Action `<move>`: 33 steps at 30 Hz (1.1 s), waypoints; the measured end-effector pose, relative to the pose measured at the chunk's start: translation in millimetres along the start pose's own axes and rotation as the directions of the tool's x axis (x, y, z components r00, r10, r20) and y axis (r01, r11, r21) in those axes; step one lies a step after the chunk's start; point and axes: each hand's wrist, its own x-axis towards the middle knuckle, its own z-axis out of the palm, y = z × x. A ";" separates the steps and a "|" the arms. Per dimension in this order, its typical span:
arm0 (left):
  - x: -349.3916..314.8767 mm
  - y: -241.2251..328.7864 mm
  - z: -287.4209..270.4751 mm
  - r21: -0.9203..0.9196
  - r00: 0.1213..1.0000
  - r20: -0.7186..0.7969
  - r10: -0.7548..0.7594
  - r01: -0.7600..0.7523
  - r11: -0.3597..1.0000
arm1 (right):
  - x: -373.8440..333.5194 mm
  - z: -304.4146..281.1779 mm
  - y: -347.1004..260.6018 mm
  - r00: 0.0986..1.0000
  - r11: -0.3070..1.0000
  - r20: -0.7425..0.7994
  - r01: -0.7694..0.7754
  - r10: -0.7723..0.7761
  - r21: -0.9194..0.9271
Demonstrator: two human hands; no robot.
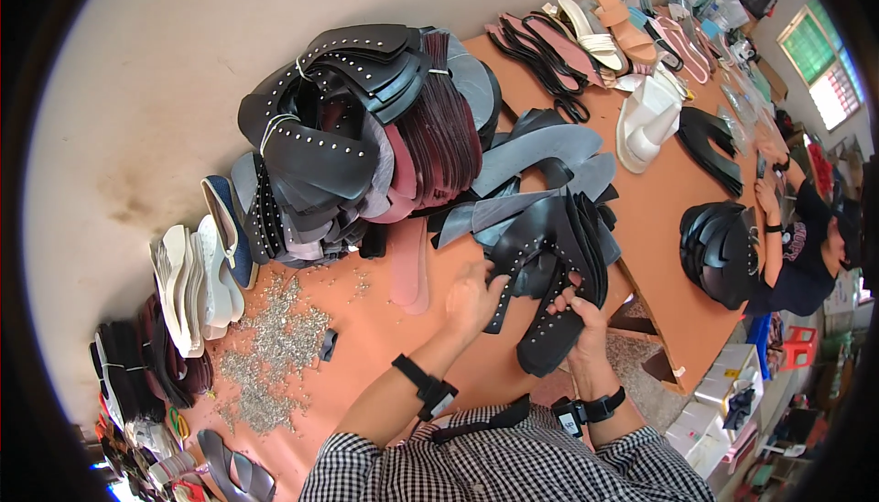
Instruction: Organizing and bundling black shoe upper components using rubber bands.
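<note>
A stack of black, horseshoe-shaped shoe uppers [557,236] with silver studs along the edges is held up over the table in front of me. My right hand [583,316] grips its right-hand leg, thumb and fingers closed near the lower end. On the other side, my left hand [471,299] has its fingers bent against the left leg's edge; part of them is hidden. Just left of that hand lie pink strip-like pieces [409,268]. Loose silver studs [273,355] are spread in a heap on the orange tabletop [366,337], with a small dark piece [328,344] beside them.
A tall pile of tied studded uppers [339,136] stands against the wall. White soles [179,287] and a blue shoe [229,227] lean at left. Across the table are sandals [623,21], a white wedge shoe [650,117] and black pieces [714,253]. Another person [806,245] works at right.
</note>
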 end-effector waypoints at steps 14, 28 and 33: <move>-15.5 36.9 6.6 -0.082 0.948 -0.092 0.306 -0.313 0.946 | -18.0 -8.8 -12.8 0.997 1.000 -0.074 -0.002 0.001 -0.014; -58.6 69.7 -9.3 -0.486 0.914 0.405 0.032 0.185 0.854 | -32.9 6.7 28.6 0.983 0.956 0.186 0.046 0.009 -0.289; -80.8 96.2 -37.5 -0.060 0.942 0.336 -0.021 0.044 0.997 | -66.5 44.3 40.4 0.857 0.580 0.493 0.480 -0.149 -0.658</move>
